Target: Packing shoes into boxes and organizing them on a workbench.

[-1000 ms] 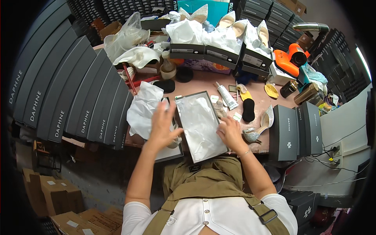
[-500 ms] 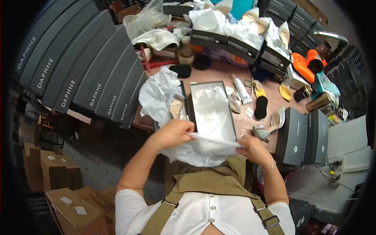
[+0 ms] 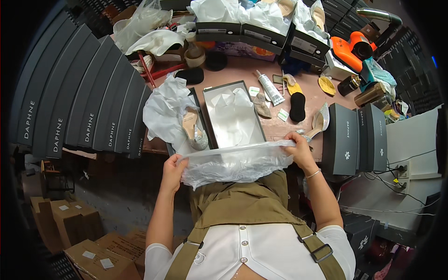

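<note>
1. Head view, left: a thin white sheet (image 3: 237, 165) spans the gap between left hand (image 3: 173, 170) and right hand (image 3: 300, 148), near of the open box (image 3: 255, 112). Its left end lies close to the silver shoe (image 3: 190, 122) and crumpled paper (image 3: 165, 109) in the left box (image 3: 201, 112); if the sheet snagged there, it could drag the shoe along.
2. Middle: the sheet looks flimsy, so pulling too hard could tear it. The open box sits by the table's near edge, where a bump might shift it.
3. Right: another silver shoe (image 3: 322, 116) lies just beyond the right hand; a sideways swing of the knuckles could knock it.
4. Left hand: fingers curled, pinching the sheet's left end; its forearm leans slightly right toward the far side.
5. Right hand: fingers bent, gripping the right end, set a little farther away than the left; its forearm slants leftward, bracelet (image 3: 314, 174) at the wrist.
</note>
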`<state>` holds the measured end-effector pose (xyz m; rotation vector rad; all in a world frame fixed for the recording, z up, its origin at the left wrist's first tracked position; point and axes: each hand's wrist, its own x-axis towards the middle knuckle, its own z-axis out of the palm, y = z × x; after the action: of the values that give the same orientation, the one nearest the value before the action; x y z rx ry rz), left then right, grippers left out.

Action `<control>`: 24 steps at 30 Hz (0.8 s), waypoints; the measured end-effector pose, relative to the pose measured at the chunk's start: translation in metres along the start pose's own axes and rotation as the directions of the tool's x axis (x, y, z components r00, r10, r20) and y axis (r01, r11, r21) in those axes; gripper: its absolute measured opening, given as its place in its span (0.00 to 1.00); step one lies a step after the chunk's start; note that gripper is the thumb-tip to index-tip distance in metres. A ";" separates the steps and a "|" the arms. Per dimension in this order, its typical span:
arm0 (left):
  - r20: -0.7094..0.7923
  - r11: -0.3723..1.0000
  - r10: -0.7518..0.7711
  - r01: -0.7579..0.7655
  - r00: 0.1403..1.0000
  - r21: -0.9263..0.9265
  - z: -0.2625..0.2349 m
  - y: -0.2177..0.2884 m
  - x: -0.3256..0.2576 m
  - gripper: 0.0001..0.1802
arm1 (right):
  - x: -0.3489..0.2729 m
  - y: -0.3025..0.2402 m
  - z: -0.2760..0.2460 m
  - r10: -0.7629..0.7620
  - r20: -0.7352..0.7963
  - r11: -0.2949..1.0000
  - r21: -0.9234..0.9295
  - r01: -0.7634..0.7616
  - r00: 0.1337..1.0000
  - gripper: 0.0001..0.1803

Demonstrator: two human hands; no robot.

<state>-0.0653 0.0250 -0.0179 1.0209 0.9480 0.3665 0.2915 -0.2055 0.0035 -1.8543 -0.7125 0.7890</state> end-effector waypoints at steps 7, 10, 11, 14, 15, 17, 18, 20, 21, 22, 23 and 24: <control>0.119 0.979 0.031 -0.055 0.992 0.197 -0.003 -0.021 -0.015 0.08 | -0.005 0.005 0.017 0.198 -0.031 0.836 0.528 -0.152 0.980 0.19; -0.066 0.977 0.148 -0.135 0.987 0.166 -0.010 -0.022 -0.009 0.11 | -0.011 -0.006 0.009 0.135 -0.015 0.900 0.420 -0.116 0.991 0.18; -0.037 0.991 0.106 -0.103 0.994 0.087 -0.011 -0.018 -0.010 0.12 | -0.011 -0.009 0.005 0.146 -0.006 0.898 0.421 -0.129 0.989 0.16; 0.140 0.992 -0.025 0.042 0.990 -0.118 -0.001 0.007 -0.022 0.15 | -0.010 0.000 -0.020 0.136 0.024 0.899 0.418 -0.133 0.990 0.08; 0.182 0.998 -0.038 0.045 0.983 -0.036 -0.005 0.005 -0.023 0.16 | -0.010 -0.002 -0.020 0.129 0.015 0.876 0.468 -0.121 0.992 0.08; 0.261 0.991 -0.073 0.040 0.962 0.130 -0.017 -0.002 -0.019 0.16 | -0.011 -0.008 -0.021 0.116 -0.006 0.820 0.564 -0.092 0.993 0.09; 0.237 0.961 0.036 -0.098 0.971 0.258 -0.016 -0.005 -0.014 0.16 | -0.011 -0.004 -0.022 0.105 0.018 0.830 0.549 -0.098 0.994 0.08; 0.185 0.966 0.115 -0.153 0.976 0.210 -0.019 -0.005 -0.012 0.16 | -0.012 0.007 -0.028 0.085 0.065 0.849 0.517 -0.106 0.994 0.07; 0.158 0.966 0.153 -0.182 0.976 0.186 -0.016 0.000 -0.012 0.16 | -0.013 0.008 -0.031 0.087 0.083 0.830 0.545 -0.118 0.993 0.07; 0.130 0.986 0.165 -0.168 0.978 0.010 -0.008 0.012 -0.018 0.13 | -0.014 0.006 -0.033 0.088 0.102 0.809 0.573 -0.131 0.991 0.07; 0.162 0.981 0.193 -0.188 0.968 -0.044 -0.010 0.012 -0.016 0.12 | -0.014 0.005 -0.036 0.089 0.121 0.788 0.599 -0.144 0.989 0.07; 0.195 0.973 0.225 -0.209 0.955 -0.099 -0.015 0.013 -0.013 0.11 | -0.014 0.005 -0.041 0.111 0.160 0.787 0.589 -0.185 0.981 0.06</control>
<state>-0.0828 0.0310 -0.0029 1.0730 0.6331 0.4672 0.3151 -0.2403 0.0153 -1.2912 -0.3219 1.0898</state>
